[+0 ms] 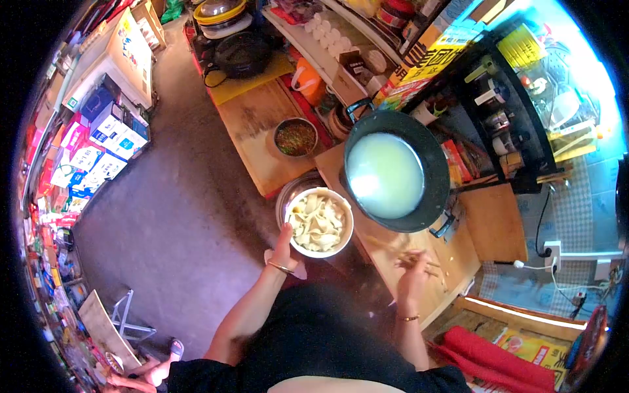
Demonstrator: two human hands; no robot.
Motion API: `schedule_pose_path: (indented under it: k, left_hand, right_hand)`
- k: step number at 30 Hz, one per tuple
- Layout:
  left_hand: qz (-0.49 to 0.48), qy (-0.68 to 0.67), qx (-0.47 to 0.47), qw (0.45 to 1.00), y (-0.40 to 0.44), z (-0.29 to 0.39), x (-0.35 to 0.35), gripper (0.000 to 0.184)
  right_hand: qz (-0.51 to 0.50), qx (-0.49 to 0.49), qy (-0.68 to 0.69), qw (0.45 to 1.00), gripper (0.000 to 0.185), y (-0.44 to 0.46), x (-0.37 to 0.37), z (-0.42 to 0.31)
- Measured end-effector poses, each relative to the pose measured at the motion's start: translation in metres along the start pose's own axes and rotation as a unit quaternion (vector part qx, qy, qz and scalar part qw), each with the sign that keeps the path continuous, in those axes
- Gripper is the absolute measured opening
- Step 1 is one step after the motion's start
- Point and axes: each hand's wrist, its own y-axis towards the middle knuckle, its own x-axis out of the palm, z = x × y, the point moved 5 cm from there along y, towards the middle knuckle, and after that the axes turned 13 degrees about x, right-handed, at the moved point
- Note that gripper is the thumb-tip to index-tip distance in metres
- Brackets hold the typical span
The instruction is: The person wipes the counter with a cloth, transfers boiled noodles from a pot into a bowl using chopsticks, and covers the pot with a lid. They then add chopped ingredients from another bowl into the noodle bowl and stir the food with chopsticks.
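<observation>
- Holding the white bowl (348,229) level was judged the main demand, since its pale, wide noodles (319,223) were heaped close to the rim and could easily have been spilled by a tilt.
- The bowl was gripped at its near left side by the left hand (282,251), the thumb being laid against the rim; how the fingers were set beneath could not be told.
- Steadier support, it was thought, would be given by a palm spread well under the base, with the thumb clear of the food.
- The chopsticks (405,257) were clamped in the right hand (411,278), above the wooden counter (452,255); the exact finger placement was blurred. A relaxed, even hold was considered best.
- Both wrists were judged better guarded from the wok (432,150), as its cloudy liquid (386,173) might have been hot.
- The bowl was held in front of the body, to the lower left of the wok, with a metal bowl (316,136) of dark sauce seen farther off.
- Its open mouth was turned up toward the head camera; because it was round, no long axis was shown.
- The chopsticks' long axis was slanted across the counter, one end being pointed leftward toward the bowl's side, the other rightward past the hand.
</observation>
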Motion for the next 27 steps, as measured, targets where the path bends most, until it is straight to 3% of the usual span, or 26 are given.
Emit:
schedule_pose_path:
  k: [2, 5, 12, 14, 16, 18, 20, 22, 26, 27]
  left_hand:
    - [0.032, 0.067, 0.027, 0.997, -0.002, 0.001, -0.009, 0.059]
    - [0.018, 0.083, 0.039, 0.996, -0.005, -0.001, -0.019, 0.059]
    - [0.000, 0.049, 0.012, 0.999, -0.007, -0.008, -0.028, 0.052]
    - [0.022, 0.066, 0.005, 0.998, -0.009, -0.010, -0.035, 0.051]
    - [0.016, 0.051, -0.034, 0.998, -0.008, -0.010, -0.031, 0.049]
    - [-0.011, 0.043, -0.065, 0.997, -0.009, -0.007, -0.022, 0.048]
    - [-0.039, 0.079, -0.109, 0.990, -0.011, -0.005, -0.009, 0.048]
    - [-0.056, 0.097, -0.114, 0.987, -0.016, -0.001, 0.012, 0.046]
    - [-0.078, 0.146, -0.102, 0.981, -0.007, -0.013, 0.003, 0.049]
    - [-0.077, 0.143, -0.103, 0.981, -0.007, -0.016, 0.002, 0.050]
  right_hand:
    - [-0.023, 0.085, 0.112, 0.990, 0.036, -0.006, 0.015, 0.025]
    - [-0.011, 0.087, 0.261, 0.961, 0.036, 0.002, 0.029, 0.054]
    - [-0.143, 0.069, 0.154, 0.975, 0.036, -0.017, 0.030, 0.019]
    - [-0.045, -0.053, 0.173, 0.982, 0.036, -0.001, 0.009, -0.013]
    - [-0.021, -0.057, 0.095, 0.994, 0.031, 0.013, 0.008, -0.027]
    - [-0.040, 0.041, 0.029, 0.998, 0.035, 0.042, 0.011, -0.006]
    - [-0.055, 0.083, 0.058, 0.993, 0.035, 0.047, 0.021, 0.002]
    - [-0.112, 0.061, 0.143, 0.982, 0.035, 0.046, 0.028, -0.003]
    - [-0.127, -0.021, 0.057, 0.990, 0.035, 0.027, 0.018, -0.031]
    - [-0.157, -0.012, 0.125, 0.980, 0.034, 0.030, 0.010, -0.034]
